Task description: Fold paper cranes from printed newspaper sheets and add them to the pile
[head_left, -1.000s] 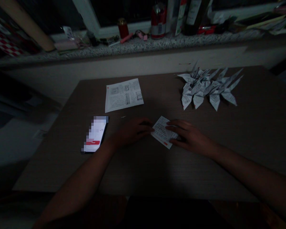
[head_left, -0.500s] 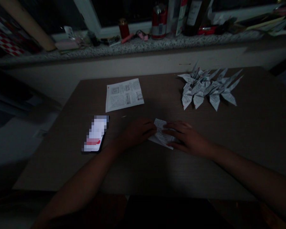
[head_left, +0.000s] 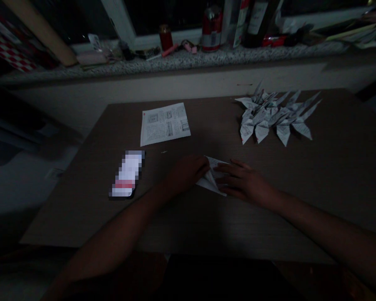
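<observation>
A folded sheet of printed paper [head_left: 210, 177] lies on the table between my two hands, one flap of it lifted a little. My left hand [head_left: 189, 173] is closed at the paper's left side, its fingertips pinching the flap. My right hand [head_left: 242, 182] rests on the right part of the paper with its fingers spread and stretched out, pressing it to the table. My fingers cover both side edges of the paper.
A flat printed sheet [head_left: 165, 124] lies toward the back of the brown table [head_left: 90, 217]. Left of my left arm is a lit phone [head_left: 127, 173]. Several folded paper cranes [head_left: 274, 119] stand at the back right. Bottles and a red can [head_left: 211, 31] line the stone windowsill [head_left: 175, 62].
My left hand has shifted slightly right over the paper, and a flap there now stands raised and bent. The right hand stays nearly in place. The view has shifted slightly.
</observation>
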Available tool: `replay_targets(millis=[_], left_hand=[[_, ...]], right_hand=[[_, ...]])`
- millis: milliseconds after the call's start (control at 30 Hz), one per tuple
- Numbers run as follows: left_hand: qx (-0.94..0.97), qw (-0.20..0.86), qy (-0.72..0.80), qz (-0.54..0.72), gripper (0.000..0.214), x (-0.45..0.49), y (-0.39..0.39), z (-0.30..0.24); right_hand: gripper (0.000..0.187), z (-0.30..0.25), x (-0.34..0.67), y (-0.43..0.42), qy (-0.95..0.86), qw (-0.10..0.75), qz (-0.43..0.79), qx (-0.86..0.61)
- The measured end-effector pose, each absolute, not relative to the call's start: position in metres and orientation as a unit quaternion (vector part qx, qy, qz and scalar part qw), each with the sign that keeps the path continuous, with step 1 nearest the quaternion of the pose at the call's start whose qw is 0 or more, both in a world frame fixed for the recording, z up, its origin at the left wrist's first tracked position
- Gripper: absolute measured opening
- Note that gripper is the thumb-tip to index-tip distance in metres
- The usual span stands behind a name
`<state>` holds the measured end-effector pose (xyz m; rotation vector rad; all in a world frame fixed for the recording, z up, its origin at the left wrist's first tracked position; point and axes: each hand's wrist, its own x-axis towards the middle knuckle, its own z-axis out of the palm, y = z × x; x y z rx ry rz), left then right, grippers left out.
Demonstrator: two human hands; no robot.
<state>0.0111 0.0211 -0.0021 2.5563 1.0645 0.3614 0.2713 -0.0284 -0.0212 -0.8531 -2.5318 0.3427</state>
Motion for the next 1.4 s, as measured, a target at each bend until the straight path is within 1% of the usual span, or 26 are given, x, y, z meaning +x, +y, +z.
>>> replay_targets(millis=[167,433,667,733,900,1067,1267,1400], left_hand=[[0.887,0.169,0.415,0.111,0.020,0.015,0.018,0.002],[0.884,0.164,0.420,0.121,0.020,0.016,0.017,-0.001],[0.888,0.134,0.424,0.114,0.019,0.021,0.015,0.003],[0.888,0.129,0.426,0.114,0.018,0.022,0.015,0.002],[0.889,0.104,0.430,0.121,0.017,0.024,0.014,0.000],[0.892,0.056,0.433,0.118,0.015,0.027,0.010,0.001],[0.906,0.011,0.395,0.154,0.016,0.022,0.005,0.005],[0.930,0.004,0.339,0.139,0.019,0.016,-0.005,0.008]], right_hand=[[0.024,-0.019,0.272,-0.030,-0.922,0.227,0.129,-0.286],[0.027,-0.021,0.271,-0.031,-0.919,0.227,0.132,-0.293],[0.015,-0.019,0.268,-0.033,-0.924,0.247,0.113,-0.268],[0.016,-0.018,0.268,-0.033,-0.922,0.249,0.119,-0.271],[0.027,-0.019,0.268,-0.033,-0.920,0.242,0.123,-0.282],[0.027,-0.022,0.269,-0.033,-0.926,0.251,0.098,-0.265],[0.025,-0.018,0.269,-0.033,-0.923,0.245,0.092,-0.281],[0.025,-0.016,0.273,-0.030,-0.914,0.251,0.091,-0.307]])
